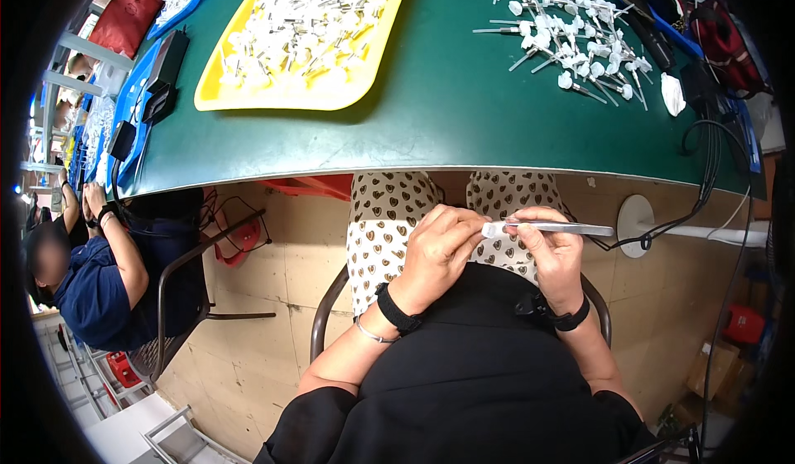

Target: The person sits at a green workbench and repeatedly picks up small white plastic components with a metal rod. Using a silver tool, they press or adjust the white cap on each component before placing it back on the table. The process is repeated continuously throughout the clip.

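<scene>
Over my lap, in front of the table edge, my two hands meet. My left hand (pixel 443 245) is closed in a pinch on a small white plastic part (pixel 493 230). My right hand (pixel 551 253) grips metal tweezers (pixel 571 227), whose tips reach to the white part; their other end points off to the right. Exactly how the tips touch the part is too small to make out. On the green table, a yellow tray (pixel 331 97) holds a heap of similar small white parts with thin stems. More such parts (pixel 580 42) lie loose at the far right.
A dark box (pixel 166 62) and blue trays (pixel 128 120) line the left side of the green table (pixel 464 125). Black cables (pixel 708 166) hang at the right, by a white round base (pixel 636 224). A co-worker (pixel 108 274) sits at the left.
</scene>
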Action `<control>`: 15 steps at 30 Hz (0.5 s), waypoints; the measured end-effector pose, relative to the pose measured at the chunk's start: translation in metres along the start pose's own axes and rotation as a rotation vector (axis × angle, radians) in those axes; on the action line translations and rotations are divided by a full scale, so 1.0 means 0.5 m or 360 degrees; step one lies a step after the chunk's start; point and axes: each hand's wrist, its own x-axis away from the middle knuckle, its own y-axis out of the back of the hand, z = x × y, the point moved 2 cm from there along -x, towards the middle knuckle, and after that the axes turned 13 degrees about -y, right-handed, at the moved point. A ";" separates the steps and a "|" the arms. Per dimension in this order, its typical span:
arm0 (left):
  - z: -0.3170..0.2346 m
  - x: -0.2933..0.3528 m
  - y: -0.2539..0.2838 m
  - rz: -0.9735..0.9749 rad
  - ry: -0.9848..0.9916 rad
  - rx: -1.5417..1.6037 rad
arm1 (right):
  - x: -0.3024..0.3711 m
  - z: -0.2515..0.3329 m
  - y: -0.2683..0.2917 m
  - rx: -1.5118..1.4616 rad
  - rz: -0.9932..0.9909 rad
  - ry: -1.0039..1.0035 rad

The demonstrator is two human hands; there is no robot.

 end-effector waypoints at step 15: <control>-0.047 -0.021 0.017 0.0192 -0.0176 -0.0498 | 0.002 -0.006 0.012 -0.0092 0.0043 -0.0024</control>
